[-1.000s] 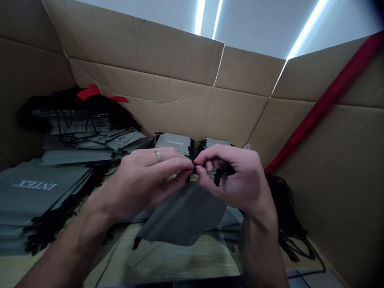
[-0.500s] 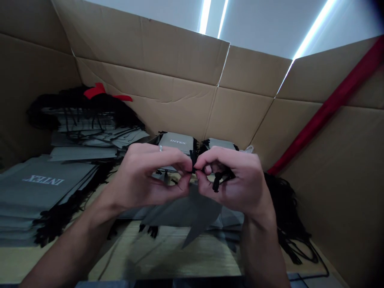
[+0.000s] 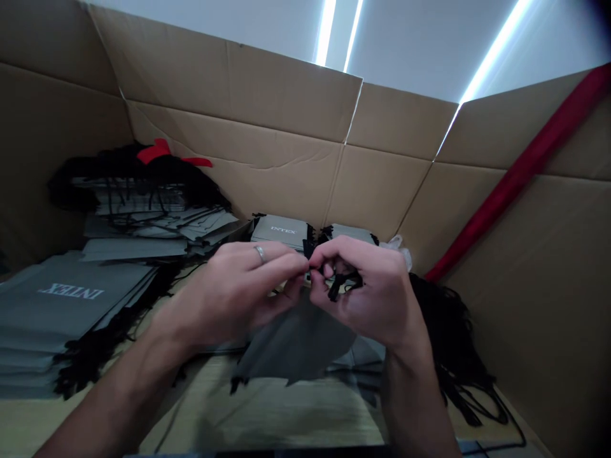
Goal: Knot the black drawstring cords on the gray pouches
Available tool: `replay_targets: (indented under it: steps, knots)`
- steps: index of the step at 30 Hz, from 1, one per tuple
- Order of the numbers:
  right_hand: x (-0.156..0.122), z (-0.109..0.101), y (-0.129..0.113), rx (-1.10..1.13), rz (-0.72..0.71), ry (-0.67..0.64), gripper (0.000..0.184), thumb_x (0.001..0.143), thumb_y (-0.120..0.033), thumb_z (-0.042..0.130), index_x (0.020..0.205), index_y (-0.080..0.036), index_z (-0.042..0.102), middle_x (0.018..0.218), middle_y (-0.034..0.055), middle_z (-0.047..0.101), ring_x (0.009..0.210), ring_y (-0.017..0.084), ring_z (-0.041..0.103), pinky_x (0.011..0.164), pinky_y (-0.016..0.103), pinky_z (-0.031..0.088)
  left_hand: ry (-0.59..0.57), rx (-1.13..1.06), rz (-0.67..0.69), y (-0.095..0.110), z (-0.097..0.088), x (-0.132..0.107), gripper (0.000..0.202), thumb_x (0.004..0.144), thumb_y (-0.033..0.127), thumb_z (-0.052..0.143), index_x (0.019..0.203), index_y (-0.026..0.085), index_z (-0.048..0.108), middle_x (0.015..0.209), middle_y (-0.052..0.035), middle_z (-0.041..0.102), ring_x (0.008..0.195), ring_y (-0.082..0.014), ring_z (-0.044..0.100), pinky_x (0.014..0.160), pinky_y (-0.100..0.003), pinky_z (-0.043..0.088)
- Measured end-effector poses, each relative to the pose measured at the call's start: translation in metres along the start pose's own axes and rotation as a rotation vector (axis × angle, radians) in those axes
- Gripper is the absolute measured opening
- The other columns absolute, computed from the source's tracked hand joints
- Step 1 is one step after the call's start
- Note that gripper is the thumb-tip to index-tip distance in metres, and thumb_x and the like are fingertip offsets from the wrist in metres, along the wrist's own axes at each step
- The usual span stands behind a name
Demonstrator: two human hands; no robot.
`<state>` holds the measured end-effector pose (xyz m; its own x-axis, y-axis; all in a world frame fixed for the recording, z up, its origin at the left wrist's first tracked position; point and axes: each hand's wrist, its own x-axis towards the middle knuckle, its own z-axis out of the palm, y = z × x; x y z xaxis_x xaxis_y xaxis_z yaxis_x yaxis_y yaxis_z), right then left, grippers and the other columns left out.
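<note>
Grey pouch (image 3: pixel 296 343): non-woven fabric, matt, with a soft, dry surface. Drawstring (image 3: pixel 340 286): black cord, matt, fibrous. Finger ring (image 3: pixel 260 254): polished metal, glossy. Walls (image 3: pixel 277 108): corrugated cardboard, matt brown paper, lightly creased. Bench top (image 3: pixel 286 407): pale wood grain, low sheen; solid wood or laminate cannot be determined. Red strip (image 3: pixel 520 184): matt, material indeterminate.
</note>
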<state>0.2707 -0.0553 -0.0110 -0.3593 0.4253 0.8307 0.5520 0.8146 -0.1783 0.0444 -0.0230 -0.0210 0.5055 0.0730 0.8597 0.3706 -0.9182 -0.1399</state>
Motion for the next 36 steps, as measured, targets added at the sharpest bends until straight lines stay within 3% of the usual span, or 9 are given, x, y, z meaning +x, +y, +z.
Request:
replay_targets:
  steps: [6,9,13,15,20,24,27,33,36]
  knots:
    - [0.000,0.002,0.003,0.014,-0.010,0.022,0.019,0.083,-0.006,0.071,0.095,-0.020,0.073,0.087,-0.0013,0.076,0.072,0.013,0.067,0.071,0.025,0.056,0.029,-0.011,-0.044,-0.001,0.002,-0.001,0.018,0.092,0.012,0.077,0.103,0.026,0.075,0.086,0.0020,0.084,0.070,-0.0143,0.078,0.066,-0.024,0.057]
    - [-0.001,0.001,0.001,0.134,0.028,0.046,0.021,0.081,-0.005,0.075,0.094,-0.021,0.074,0.083,-0.0035,0.074,0.067,0.011,0.065,0.067,0.025,0.055,0.078,-0.288,-0.178,-0.006,0.001,0.001,0.025,0.082,0.007,0.083,0.097,0.026,0.077,0.082,0.0030,0.083,0.066,-0.0130,0.076,0.065,-0.022,0.061]
    - [0.000,0.001,-0.002,0.252,0.111,0.080,0.021,0.079,-0.005,0.077,0.094,-0.020,0.075,0.076,-0.0059,0.069,0.062,0.009,0.061,0.059,0.022,0.050,0.088,-0.675,-0.351,-0.011,0.003,0.005,0.020,0.082,0.009,0.085,0.092,0.024,0.078,0.082,0.0008,0.082,0.067,-0.0151,0.078,0.063,-0.022,0.064]
    - [0.000,0.001,-0.003,0.219,0.158,0.091,0.020,0.079,-0.005,0.077,0.093,-0.020,0.076,0.075,-0.0062,0.069,0.062,0.008,0.062,0.060,0.022,0.050,0.092,-0.575,-0.303,-0.010,0.004,0.005,0.019,0.084,0.009,0.083,0.095,0.024,0.077,0.083,0.0019,0.083,0.068,-0.0141,0.078,0.066,-0.021,0.064]
    - [0.000,0.001,-0.001,0.100,0.146,0.105,0.018,0.081,-0.007,0.076,0.094,-0.020,0.076,0.077,-0.0051,0.071,0.067,0.010,0.067,0.067,0.023,0.053,0.091,0.029,0.008,-0.003,0.004,0.000,0.021,0.096,0.010,0.080,0.112,0.022,0.073,0.098,-0.0010,0.086,0.083,-0.0157,0.083,0.076,-0.025,0.062]
    - [-0.002,0.001,0.000,0.052,0.067,0.108,0.021,0.083,-0.006,0.077,0.098,-0.020,0.076,0.084,-0.0038,0.075,0.071,0.010,0.069,0.070,0.024,0.055,0.127,0.081,0.084,0.003,0.004,-0.001,0.019,0.097,0.009,0.079,0.110,0.020,0.071,0.094,-0.0016,0.084,0.080,-0.0149,0.081,0.073,-0.024,0.060]
    - [-0.002,0.000,-0.001,0.071,0.012,0.108,0.022,0.083,-0.004,0.077,0.097,-0.021,0.075,0.086,-0.0036,0.076,0.071,0.010,0.068,0.069,0.024,0.055,0.159,-0.075,-0.043,0.005,0.005,0.001,0.023,0.087,0.004,0.082,0.101,0.021,0.073,0.088,0.0029,0.082,0.072,-0.0105,0.077,0.068,-0.021,0.058]
    - [0.001,0.001,-0.003,0.194,-0.009,0.174,0.023,0.080,-0.003,0.078,0.093,-0.022,0.073,0.082,-0.0053,0.073,0.067,0.009,0.065,0.062,0.022,0.053,0.142,-0.739,-0.364,0.001,0.007,0.007,0.025,0.081,0.000,0.075,0.094,0.023,0.076,0.088,0.0013,0.082,0.072,-0.0131,0.078,0.068,-0.021,0.066]
    - [0.000,0.002,-0.003,0.146,0.003,0.188,0.023,0.081,-0.003,0.077,0.093,-0.021,0.073,0.081,-0.0054,0.073,0.067,0.008,0.065,0.064,0.021,0.053,0.134,-0.703,-0.375,-0.001,0.010,0.007,0.022,0.084,0.006,0.077,0.094,0.025,0.075,0.088,0.0010,0.082,0.073,-0.0142,0.078,0.069,-0.023,0.067]
